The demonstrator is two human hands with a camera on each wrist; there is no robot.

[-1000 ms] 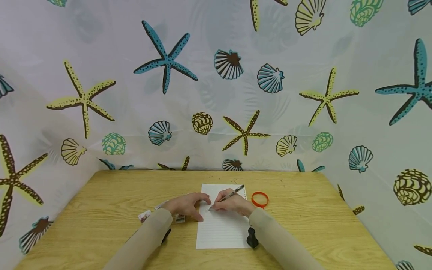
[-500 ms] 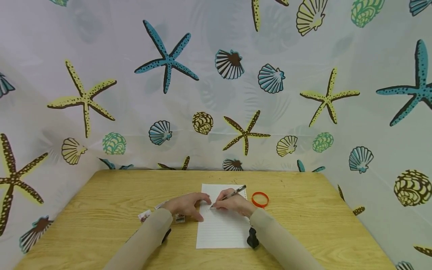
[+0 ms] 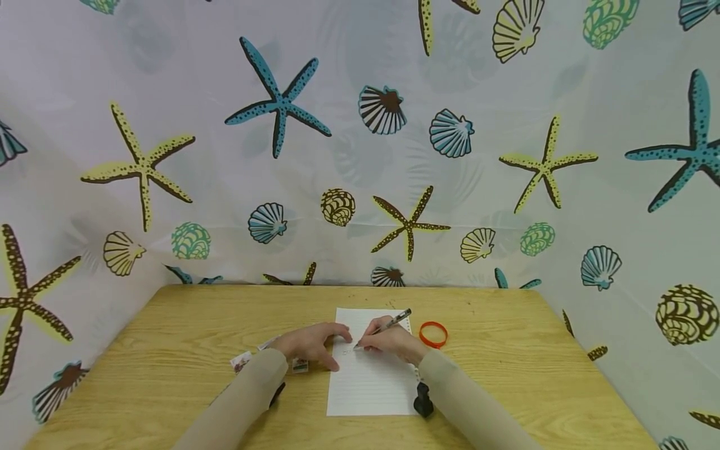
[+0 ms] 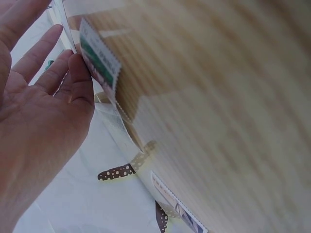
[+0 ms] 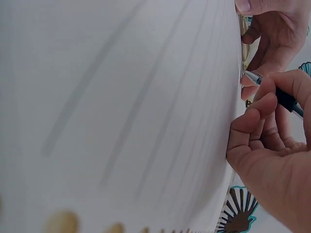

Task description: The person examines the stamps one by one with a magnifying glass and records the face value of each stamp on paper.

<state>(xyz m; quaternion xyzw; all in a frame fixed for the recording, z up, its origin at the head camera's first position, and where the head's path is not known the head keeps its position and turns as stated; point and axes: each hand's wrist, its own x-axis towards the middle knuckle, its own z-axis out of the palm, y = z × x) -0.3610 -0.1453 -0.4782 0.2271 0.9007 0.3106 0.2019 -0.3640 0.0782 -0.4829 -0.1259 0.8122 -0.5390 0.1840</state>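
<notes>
A sheet of lined paper (image 3: 368,390) with holes along its right edge lies on the wooden table. My right hand (image 3: 390,339) rests on its upper part and pinches a pen (image 5: 286,99), tip down at the sheet. Small faint pen marks (image 3: 345,352) show just left of the tip. My left hand (image 3: 308,344) spreads its fingers over the paper's left edge, thumb and fingertips on the sheet. Close beside this hand, partly covered by it in the head view, lie several small stamps; one has a green picture (image 4: 101,58).
Right of the paper lies a thin red ring (image 3: 433,334). Another stamp (image 3: 240,360) sits left of my left forearm. The wooden table (image 3: 506,362) ends at a curtain (image 3: 315,250) printed with starfish and shells, which hangs behind and along both sides.
My right hand and the pen tip have shifted slightly right along the paper, and more of the small marks show. My left hand has stayed in place.
</notes>
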